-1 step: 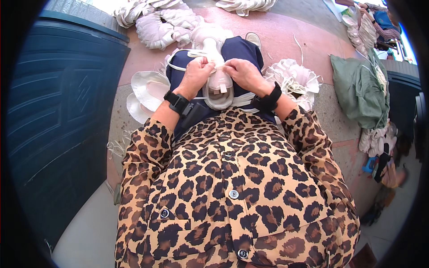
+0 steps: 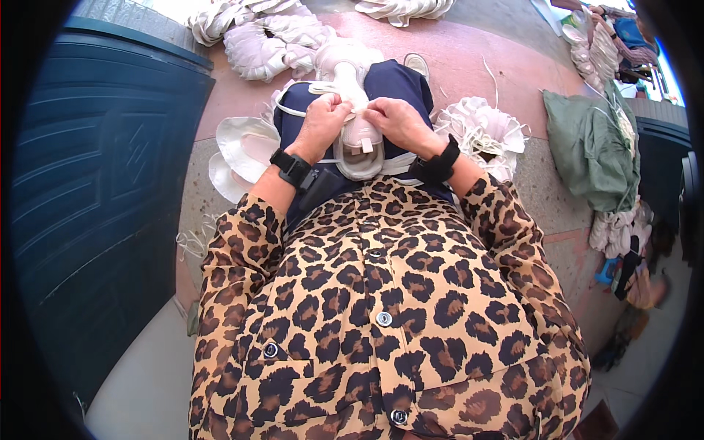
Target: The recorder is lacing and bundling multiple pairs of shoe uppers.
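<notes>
On my lap, between navy trouser legs (image 2: 400, 79), lies a pale pink and white shoe upper (image 2: 361, 133), its padded collar toward my body and a pull loop on its tongue. My left hand (image 2: 325, 120) is closed in a pinch at the upper's left lacing edge, on a white shoelace (image 2: 292, 112) that loops out to the left. Opposite it, my right hand (image 2: 400, 122) pinches at the right lacing edge. White lace shows between the fingertips, though the exact grip of the right fingers is partly hidden.
Bundled shoe uppers (image 2: 262, 50) lie on the floor ahead, with another laced bundle (image 2: 480, 130) to the right. White shoe pieces (image 2: 246, 150) lie by my left leg. A dark blue door (image 2: 110, 176) stands at left. A green sack (image 2: 590, 150) is at right.
</notes>
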A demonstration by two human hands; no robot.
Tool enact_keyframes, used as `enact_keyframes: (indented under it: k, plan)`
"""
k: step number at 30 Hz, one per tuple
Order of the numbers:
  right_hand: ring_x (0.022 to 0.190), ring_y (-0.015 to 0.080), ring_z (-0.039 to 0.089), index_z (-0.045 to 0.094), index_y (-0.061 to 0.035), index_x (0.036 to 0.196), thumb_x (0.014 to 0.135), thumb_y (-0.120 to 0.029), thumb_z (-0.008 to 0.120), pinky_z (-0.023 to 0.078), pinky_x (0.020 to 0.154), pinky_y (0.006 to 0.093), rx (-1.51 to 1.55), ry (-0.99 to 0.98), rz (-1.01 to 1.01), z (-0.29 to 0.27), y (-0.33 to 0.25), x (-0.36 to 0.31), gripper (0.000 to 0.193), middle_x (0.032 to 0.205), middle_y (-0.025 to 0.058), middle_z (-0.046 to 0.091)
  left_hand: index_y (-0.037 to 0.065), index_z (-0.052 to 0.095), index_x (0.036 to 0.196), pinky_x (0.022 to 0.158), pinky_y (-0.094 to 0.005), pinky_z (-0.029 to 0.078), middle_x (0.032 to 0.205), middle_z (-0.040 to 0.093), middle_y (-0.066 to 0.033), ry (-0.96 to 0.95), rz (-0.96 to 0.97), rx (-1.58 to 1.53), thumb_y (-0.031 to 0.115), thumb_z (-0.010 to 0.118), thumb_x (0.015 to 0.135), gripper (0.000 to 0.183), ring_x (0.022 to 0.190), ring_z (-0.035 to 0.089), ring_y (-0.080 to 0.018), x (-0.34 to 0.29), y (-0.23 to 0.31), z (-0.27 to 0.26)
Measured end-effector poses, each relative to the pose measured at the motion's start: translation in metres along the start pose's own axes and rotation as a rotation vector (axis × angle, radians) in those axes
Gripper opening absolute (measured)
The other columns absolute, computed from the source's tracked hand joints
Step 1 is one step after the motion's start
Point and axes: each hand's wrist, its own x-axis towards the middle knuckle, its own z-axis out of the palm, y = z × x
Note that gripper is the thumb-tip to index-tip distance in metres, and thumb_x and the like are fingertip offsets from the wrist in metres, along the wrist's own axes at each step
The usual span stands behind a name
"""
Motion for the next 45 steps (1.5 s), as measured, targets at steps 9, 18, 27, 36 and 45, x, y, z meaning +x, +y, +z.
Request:
enact_keyframes:
  k: [9,18,27,36,45]
  plan:
    - [0.08,0.0147,0.055,0.063,-0.0053,0.086,0.086,-0.017,0.051,0.044,0.073,0.0289,0.58,0.142,0.13,-0.046,0.052,-0.018,0.016,0.086,0.0047,0.059,0.007,0.051,0.088,0.073,-0.0309,0.044,0.091,0.062,-0.01,0.348,0.077,-0.685,0.011,0.045,0.087,0.007,0.086,0.058,-0.0175,-0.017,-0.001,-0.04]
    - [0.09,0.0257,0.052,0.049,0.0063,0.096,0.084,-0.003,0.039,0.036,0.096,0.0439,2.021,0.814,0.482,-0.131,0.185,-0.132,0.018,0.092,0.0145,0.054,0.01,0.047,0.077,0.049,-0.0244,0.026,0.057,0.034,0.0033,0.421,0.1,-0.988,0.02,0.048,0.09,0.017,0.049,0.031,-0.0085,-0.083,0.012,-0.216]
    - [0.057,0.0129,0.038,0.037,-0.0064,0.069,0.089,-0.014,0.036,0.035,0.054,0.0271,1.896,0.61,0.321,-0.123,0.165,-0.095,0.021,0.066,0.004,0.041,0.012,0.051,0.067,0.033,-0.0213,0.019,0.049,0.035,0.0093,0.156,-0.172,0.361,0.024,0.055,0.085,0.022,0.036,0.027,-0.0022,0.024,0.022,-0.045]
    - [0.048,0.0085,0.034,0.042,-0.01,0.072,0.09,-0.017,0.038,0.026,0.039,0.0215,1.807,0.723,0.554,-0.112,0.148,-0.102,0.019,0.058,-0.0013,0.039,0.0,0.058,0.071,0.052,-0.028,0.044,0.059,0.056,-0.0026,-0.032,0.01,0.687,0.017,0.06,0.075,0.018,0.053,0.054,-0.0149,0.023,0.034,-0.036]
    - [0.043,0.0054,0.024,0.044,-0.0121,0.082,0.093,-0.028,0.043,0.019,0.036,0.0192,1.765,0.68,0.436,-0.121,0.146,-0.098,0.019,0.054,-0.0051,0.028,0.001,0.059,0.084,0.056,-0.036,0.046,0.069,0.06,-0.0159,0.626,0.299,0.561,0.007,0.052,0.077,0.012,0.06,0.059,-0.0291,-0.002,0.012,0.001]
